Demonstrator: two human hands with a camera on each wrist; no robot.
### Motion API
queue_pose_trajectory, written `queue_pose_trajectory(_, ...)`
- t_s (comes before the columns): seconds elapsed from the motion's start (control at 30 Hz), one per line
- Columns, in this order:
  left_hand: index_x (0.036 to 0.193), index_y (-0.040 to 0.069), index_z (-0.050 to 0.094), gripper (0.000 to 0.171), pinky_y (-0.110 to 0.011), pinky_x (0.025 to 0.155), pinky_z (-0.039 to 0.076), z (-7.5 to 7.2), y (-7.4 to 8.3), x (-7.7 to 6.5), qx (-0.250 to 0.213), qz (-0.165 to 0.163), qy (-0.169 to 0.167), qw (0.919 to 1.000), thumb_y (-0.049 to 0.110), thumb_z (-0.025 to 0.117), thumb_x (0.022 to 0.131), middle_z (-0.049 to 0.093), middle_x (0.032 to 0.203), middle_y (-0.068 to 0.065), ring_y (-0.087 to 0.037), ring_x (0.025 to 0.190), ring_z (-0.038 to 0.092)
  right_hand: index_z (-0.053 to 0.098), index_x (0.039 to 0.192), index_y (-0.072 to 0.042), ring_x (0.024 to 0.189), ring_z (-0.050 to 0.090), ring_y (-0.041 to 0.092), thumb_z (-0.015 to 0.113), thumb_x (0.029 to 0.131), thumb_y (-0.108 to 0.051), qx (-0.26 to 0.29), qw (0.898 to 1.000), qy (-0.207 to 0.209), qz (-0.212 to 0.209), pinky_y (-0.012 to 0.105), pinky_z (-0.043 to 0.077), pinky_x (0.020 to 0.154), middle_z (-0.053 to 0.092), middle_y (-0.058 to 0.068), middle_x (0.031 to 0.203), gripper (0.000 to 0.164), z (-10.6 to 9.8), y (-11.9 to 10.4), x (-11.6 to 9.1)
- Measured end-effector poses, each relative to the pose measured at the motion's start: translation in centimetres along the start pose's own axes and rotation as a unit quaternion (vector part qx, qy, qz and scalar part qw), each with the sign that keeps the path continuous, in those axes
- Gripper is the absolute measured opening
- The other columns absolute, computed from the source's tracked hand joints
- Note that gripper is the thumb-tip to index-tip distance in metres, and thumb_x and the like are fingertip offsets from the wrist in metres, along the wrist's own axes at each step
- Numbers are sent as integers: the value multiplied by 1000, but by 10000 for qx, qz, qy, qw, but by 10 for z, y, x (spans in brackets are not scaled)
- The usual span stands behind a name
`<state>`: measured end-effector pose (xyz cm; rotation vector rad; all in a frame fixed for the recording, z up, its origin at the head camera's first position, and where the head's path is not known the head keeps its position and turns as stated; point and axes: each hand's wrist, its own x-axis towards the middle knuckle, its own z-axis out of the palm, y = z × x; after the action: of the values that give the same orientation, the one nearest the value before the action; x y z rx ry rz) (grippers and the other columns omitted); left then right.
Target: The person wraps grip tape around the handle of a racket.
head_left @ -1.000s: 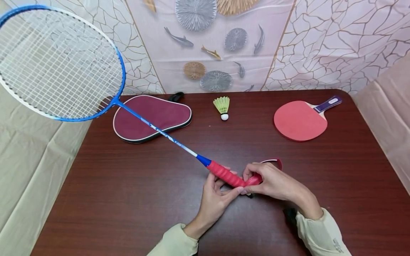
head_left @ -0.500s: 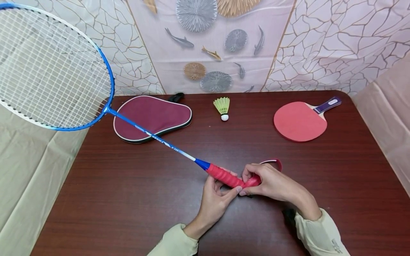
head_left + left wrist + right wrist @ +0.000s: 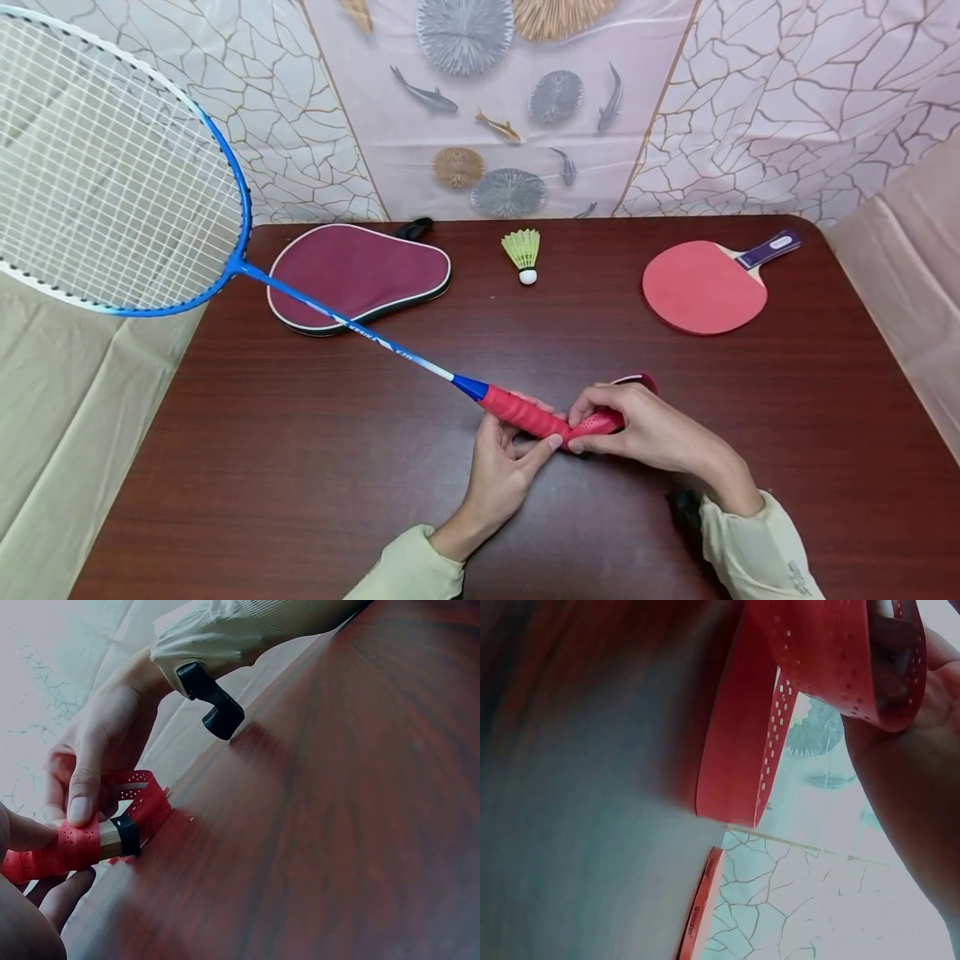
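A blue and white badminton racket slants up to the left, its strung head cut off by the head view's edge. My left hand holds its handle from below, thumb near the butt. Perforated red grip tape covers most of the handle in overlapping turns. In the left wrist view, a bare wooden stretch and a black band show at the butt end. My right hand pinches the tape beside the butt. Loose tape hangs in a loop below it in the right wrist view.
On the dark wooden table lie a maroon paddle case, a yellow shuttlecock and a red table tennis paddle. The racket's shaft passes over the case. A patterned cloth hangs behind the table.
The racket's head has swung left and slightly down in the head view, with the handle shifting a little left. Both hands stay at the butt end, the right still on the tape.
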<state>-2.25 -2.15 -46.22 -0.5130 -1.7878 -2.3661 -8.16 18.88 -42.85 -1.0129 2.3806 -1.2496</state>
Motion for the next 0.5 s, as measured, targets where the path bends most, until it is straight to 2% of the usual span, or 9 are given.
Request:
queue_pose_trajectory(0.2, 123, -4, 44, 46, -45, 78, 56, -5, -16, -3, -123, -96, 75, 9998, -15, 67, 85, 55, 113, -33, -40, 103, 63, 70, 101, -26, 81, 59, 7, 78, 85, -20, -2, 9992, 65, -402, 23, 52, 67, 67, -13, 90, 19, -2, 1, -1)
queue_pose_trajectory(0.37, 123, -3, 44, 45, -45, 81, 55, -6, -17, -3, -281, -87, 84, 9995, -12, 67, 86, 54, 114, -35, -42, 105, 62, 71, 102, -27, 84, 59, 6, 77, 86, -20, -73, 9988, 135, -470, 22, 51, 70, 67, -14, 92, 18, -2, 2, -1)
queue_pose_trajectory(0.5, 123, -2, 44, 45, -46, 81, 55, -7, -15, -3, -307, -99, 58, 9995, -11, 68, 86, 56, 115, -31, -39, 106, 62, 70, 101, -28, 83, 59, 6, 79, 85, -23, -163, 9989, 218, -377, 22, 50, 70, 66, -15, 92, 19, -2, 2, -1)
